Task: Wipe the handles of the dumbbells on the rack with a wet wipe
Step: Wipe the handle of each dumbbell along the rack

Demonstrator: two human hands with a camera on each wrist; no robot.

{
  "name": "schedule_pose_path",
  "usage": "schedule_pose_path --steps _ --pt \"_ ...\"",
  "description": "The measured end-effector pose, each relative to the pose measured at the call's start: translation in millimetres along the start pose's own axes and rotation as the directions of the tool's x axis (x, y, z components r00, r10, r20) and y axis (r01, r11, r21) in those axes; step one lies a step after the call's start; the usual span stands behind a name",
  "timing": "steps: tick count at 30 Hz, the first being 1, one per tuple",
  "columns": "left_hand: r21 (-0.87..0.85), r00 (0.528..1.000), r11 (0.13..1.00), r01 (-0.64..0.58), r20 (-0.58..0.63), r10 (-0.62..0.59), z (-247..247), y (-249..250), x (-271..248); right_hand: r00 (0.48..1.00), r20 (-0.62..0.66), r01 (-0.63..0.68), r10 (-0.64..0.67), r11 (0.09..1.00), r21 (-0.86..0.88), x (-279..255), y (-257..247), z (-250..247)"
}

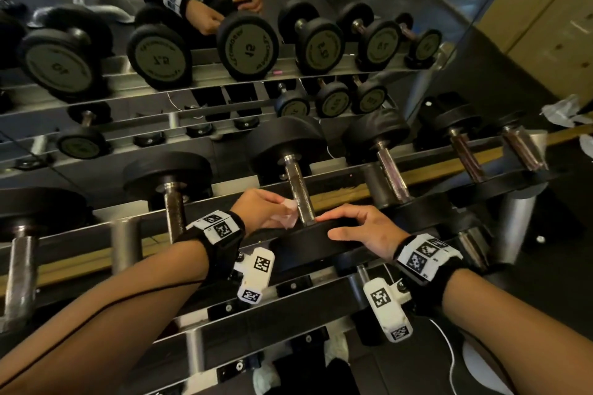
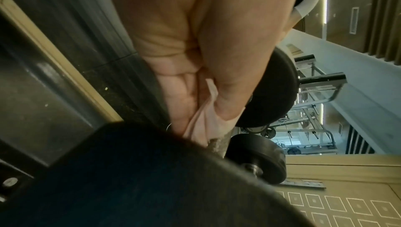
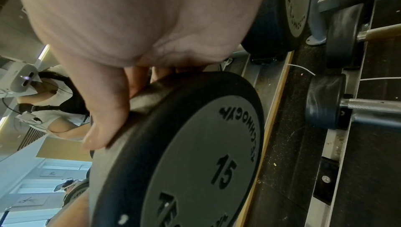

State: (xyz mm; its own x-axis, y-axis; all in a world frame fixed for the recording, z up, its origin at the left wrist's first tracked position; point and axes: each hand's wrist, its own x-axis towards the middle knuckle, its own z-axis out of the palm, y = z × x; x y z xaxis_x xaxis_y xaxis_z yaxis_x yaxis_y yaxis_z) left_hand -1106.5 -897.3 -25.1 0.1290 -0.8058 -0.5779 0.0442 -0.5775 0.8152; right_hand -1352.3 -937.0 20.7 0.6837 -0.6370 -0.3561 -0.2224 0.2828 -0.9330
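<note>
Black dumbbells with steel handles lie in a row on the rack. The one marked 15 has its handle at the middle of the head view. My left hand pinches a pale pink wet wipe just left of that handle's near end, touching or almost touching it. In the left wrist view the wipe is bunched between thumb and fingers. My right hand grips the rim of the near weight head; the thumb and fingers curl over the edge of the 15 disc.
More dumbbells sit either side: handles at left and at right. A mirror behind the rack reflects the weights and my hands. A lower rail runs below my wrists. Crumpled white material lies at far right.
</note>
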Motion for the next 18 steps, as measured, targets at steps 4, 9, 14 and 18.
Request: schedule_pose_path --steps 4,9,14,18 --pt "-0.083 0.993 0.997 -0.002 -0.114 -0.008 -15.3 12.9 -0.1 1.0 0.017 -0.016 0.016 1.0 0.001 0.4 -0.6 -1.1" --pt "-0.337 0.996 0.94 -0.043 -0.091 0.013 -16.6 23.6 8.2 0.999 0.019 -0.034 0.034 0.999 0.001 -0.2 -2.1 -1.4" --pt "-0.284 0.992 0.956 -0.071 -0.116 0.039 6.2 20.5 6.2 0.999 0.019 -0.04 0.04 0.999 0.001 -0.3 -2.6 -1.0" --pt "-0.35 1.0 0.937 -0.007 -0.019 0.0 7.9 6.8 -7.6 0.999 0.012 -0.035 0.035 0.999 0.0 0.5 -1.6 -1.3"
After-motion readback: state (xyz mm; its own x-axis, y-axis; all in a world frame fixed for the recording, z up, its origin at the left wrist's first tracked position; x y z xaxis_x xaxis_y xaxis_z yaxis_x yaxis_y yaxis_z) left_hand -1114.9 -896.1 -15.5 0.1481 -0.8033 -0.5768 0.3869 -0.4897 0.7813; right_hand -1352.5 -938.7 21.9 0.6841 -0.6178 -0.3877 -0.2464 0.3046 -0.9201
